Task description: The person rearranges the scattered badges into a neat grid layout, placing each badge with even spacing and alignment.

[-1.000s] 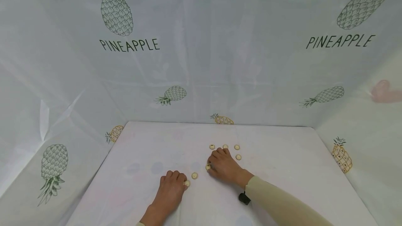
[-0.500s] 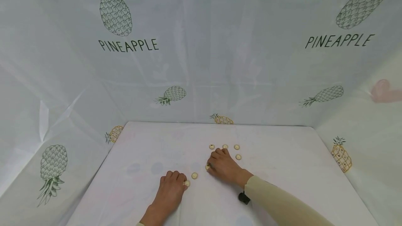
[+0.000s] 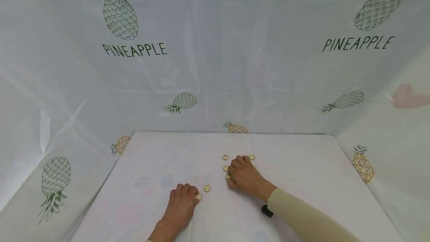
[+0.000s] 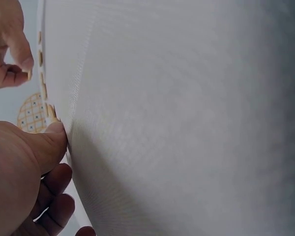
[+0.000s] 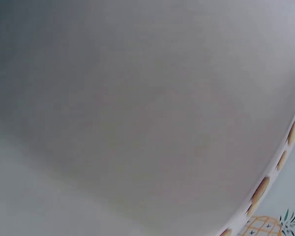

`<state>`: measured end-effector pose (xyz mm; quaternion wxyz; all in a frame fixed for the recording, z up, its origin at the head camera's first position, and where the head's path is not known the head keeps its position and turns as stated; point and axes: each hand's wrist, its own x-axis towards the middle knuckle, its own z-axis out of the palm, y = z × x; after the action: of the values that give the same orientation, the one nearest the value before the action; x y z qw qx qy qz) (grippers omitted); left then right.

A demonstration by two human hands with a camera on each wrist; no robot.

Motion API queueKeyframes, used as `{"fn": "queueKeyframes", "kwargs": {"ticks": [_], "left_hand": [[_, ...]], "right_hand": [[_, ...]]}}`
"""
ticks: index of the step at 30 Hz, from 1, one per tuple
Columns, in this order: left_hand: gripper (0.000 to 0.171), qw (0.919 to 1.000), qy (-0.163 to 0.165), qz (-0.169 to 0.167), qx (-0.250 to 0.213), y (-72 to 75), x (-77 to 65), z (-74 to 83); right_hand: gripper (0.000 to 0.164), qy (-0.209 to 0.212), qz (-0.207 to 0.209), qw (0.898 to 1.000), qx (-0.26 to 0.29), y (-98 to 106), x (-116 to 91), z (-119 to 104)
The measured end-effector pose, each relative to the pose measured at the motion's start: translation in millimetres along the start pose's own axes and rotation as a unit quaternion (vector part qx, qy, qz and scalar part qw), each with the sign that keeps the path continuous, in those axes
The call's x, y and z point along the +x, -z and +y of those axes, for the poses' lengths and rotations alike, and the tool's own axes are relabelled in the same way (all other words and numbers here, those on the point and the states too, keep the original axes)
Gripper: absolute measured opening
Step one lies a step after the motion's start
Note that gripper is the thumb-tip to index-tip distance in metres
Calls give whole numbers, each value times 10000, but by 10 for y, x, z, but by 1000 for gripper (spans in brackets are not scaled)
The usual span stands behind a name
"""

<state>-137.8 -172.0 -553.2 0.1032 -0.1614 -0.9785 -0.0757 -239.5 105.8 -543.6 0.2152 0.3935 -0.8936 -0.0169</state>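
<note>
In the head view, my left hand (image 3: 181, 205) rests low on the table, a small round pale wooden piece (image 3: 199, 196) between its thumb and fingers. The left wrist view has that thumb (image 4: 51, 140) against a piece (image 4: 51, 112) at the table surface; the index finger is hidden. My right hand (image 3: 247, 177) pinches another round piece (image 3: 228, 176), seen edge-on as a thin disc (image 4: 29, 75) above the table in the left wrist view. Just left of the right fingers lies a piece (image 3: 226, 168). A further piece (image 3: 206, 188) lies beside the left hand. Markings are too small to read.
Beyond the right hand lie a piece at left (image 3: 225, 157), a mostly hidden one (image 3: 239, 156) and one at right (image 3: 252, 157). Another (image 3: 255, 167) peeks out behind that hand. The white table (image 3: 302, 167) meets pineapple-printed sheeting (image 3: 218, 66) at its back edge.
My right hand has shifted right, still pinching a piece. A piece at its left has come into view, and the one at its right is now mostly covered. My left hand stays put.
</note>
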Motion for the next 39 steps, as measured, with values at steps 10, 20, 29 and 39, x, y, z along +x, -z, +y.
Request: {"fn": "queueKeyframes", "kwargs": {"ticks": [10,20,29,39], "left_hand": [[26,9999,32,9,-111,19,-14,19],[26,9999,69,-87,-128,20,13,35],[27,10000,12,-8,-49,32,11,26],[25,9998,134,-64,-167,25,13,22]], "right_hand": [[19,-47,214,9998,20,87,-235,192],[18,-471,-201,9987,77,213,-609,449],[19,-360,153,9992,126,224,-855,555],[21,-164,427,9981,415,144,-894,563]]}}
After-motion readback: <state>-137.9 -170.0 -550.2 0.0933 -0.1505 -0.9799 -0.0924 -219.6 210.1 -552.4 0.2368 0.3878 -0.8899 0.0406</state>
